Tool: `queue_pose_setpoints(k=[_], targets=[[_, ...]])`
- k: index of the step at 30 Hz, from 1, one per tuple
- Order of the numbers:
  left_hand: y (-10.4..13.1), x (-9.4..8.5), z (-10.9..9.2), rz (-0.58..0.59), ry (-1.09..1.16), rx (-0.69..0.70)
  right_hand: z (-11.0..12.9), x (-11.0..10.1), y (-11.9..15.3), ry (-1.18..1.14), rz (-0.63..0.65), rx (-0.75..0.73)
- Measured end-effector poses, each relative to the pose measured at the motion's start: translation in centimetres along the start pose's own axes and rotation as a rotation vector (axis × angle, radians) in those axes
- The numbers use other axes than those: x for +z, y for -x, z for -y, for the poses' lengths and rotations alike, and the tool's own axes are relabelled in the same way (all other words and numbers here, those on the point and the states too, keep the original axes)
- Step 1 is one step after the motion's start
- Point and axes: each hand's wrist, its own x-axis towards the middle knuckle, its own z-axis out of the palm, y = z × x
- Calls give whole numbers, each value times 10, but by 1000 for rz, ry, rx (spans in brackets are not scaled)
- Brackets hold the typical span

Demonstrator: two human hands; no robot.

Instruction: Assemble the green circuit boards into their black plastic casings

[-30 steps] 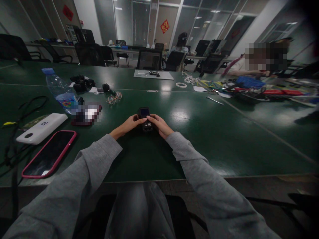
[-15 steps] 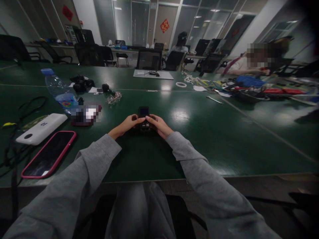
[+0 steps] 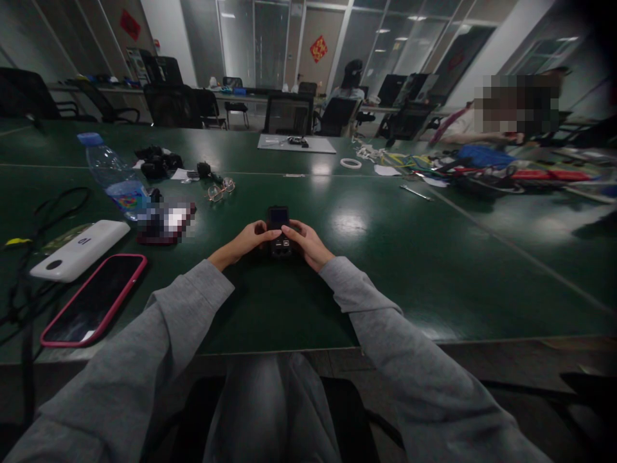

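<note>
Between my two hands, over the green table, is a small black box-shaped device with a dark screen at its top and ports facing me. My left hand grips its left side, the thumb lying across the front. From the right, my right hand is closed around it, its thumb on the front near the other thumb. The fingers behind the device are partly hidden. Whether the device rests on the table or is held just above it, I cannot tell.
To the left lie a pink-edged phone, a white power bank, black cables and a plastic bottle. Eyeglasses sit farther back. A tape roll and tangled cables occupy the far right, near another person.
My hands and the device stay almost exactly where they were. At the far right, the other person's head and arm have shifted slightly.
</note>
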Motion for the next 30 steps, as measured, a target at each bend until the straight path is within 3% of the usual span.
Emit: queue_pose_setpoints(k=[11, 30], targets=[[-2, -3, 2, -57, 16, -8, -3, -2, -1, 0, 81, -16], [0, 5, -5, -111, 72, 5, -1, 0, 0, 192, 48, -166]])
